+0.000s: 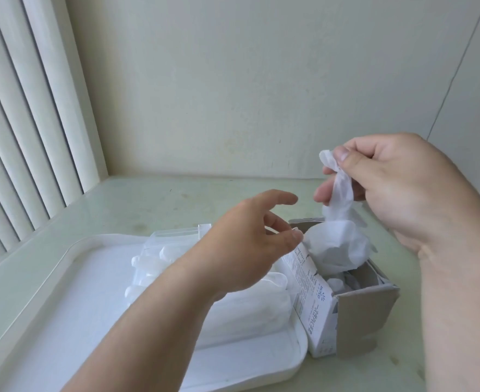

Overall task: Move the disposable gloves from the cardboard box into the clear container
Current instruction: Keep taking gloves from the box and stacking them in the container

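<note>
Right hand (388,190) is up above the cardboard box (366,312), thumb and forefinger pinched tight on the top of a disposable glove (337,222). The glove is thin, milky-white and half see-through. It is twisted into a narrow rope just under the pinch, then billows out into a crumpled, puffy bunch lower down. That bunch sits in the open top of the box, so the glove is partly out with its lower end inside. More pale glove pieces (343,284) lie deeper in the box, in shadow.

The box has plain brown flaps folded open on the near side and a white printed panel facing left. It stands on the worktop (137,202), hard against the right edge of a white tray (86,301).

Left hand (247,244) hovers over the tray, reaching towards the box. Its fingers are loose and spread and it is gripping nothing. The thumb tip comes close to the box's left edge and the glove bunch, but whether it touches is hard to call.

On the tray, under that forearm, stands the clear container (173,234). It already holds a heap of the same frosted-white gloves (250,309), with stubby glove fingers poking out to the left.

Pale vertical blinds (21,114) run down the left side.
</note>
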A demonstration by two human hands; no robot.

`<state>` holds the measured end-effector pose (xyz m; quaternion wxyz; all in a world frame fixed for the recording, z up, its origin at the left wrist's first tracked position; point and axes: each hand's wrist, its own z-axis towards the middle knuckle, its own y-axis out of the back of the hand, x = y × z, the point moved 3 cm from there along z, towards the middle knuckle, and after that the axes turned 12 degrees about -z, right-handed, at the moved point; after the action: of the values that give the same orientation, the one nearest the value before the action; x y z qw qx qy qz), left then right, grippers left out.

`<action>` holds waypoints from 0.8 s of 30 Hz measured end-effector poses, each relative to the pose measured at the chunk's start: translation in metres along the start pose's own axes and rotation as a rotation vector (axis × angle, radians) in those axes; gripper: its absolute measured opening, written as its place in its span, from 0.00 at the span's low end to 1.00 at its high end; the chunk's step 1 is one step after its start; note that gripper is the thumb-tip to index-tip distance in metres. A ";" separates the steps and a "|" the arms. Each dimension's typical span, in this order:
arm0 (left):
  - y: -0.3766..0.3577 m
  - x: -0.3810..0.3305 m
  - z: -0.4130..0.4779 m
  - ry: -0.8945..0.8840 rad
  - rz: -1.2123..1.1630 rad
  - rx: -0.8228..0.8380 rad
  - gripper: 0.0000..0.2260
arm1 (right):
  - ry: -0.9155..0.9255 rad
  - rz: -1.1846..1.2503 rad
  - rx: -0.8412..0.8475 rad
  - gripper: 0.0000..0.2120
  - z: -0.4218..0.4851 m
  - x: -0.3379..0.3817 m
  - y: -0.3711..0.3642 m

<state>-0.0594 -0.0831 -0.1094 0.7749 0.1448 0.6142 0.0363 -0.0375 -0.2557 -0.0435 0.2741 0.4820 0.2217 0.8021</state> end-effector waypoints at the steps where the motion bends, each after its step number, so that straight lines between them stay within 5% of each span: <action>1: -0.001 -0.001 -0.001 -0.009 0.000 0.020 0.20 | 0.001 0.082 0.003 0.15 0.000 0.002 -0.001; 4: -0.006 -0.002 -0.001 -0.021 -0.012 0.071 0.22 | -0.018 0.328 0.057 0.14 -0.003 0.010 -0.006; 11: -0.007 -0.004 -0.001 0.005 -0.169 0.036 0.05 | 0.065 0.580 0.166 0.11 -0.005 0.019 -0.008; 18: 0.021 -0.019 -0.001 -0.170 -0.396 -0.179 0.20 | -0.149 0.161 -0.205 0.26 0.011 -0.011 -0.002; 21: 0.025 -0.025 -0.005 -0.158 -0.554 -0.179 0.18 | -0.221 0.098 -0.095 0.19 0.012 -0.020 -0.012; 24: 0.022 -0.017 -0.003 -0.100 -0.386 -0.184 0.16 | -0.296 -0.029 0.128 0.16 0.010 -0.027 -0.034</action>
<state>-0.0641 -0.0660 -0.0878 0.8070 -0.0450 0.5853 -0.0642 -0.0107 -0.2464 -0.0779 0.2839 0.6084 0.2365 0.7024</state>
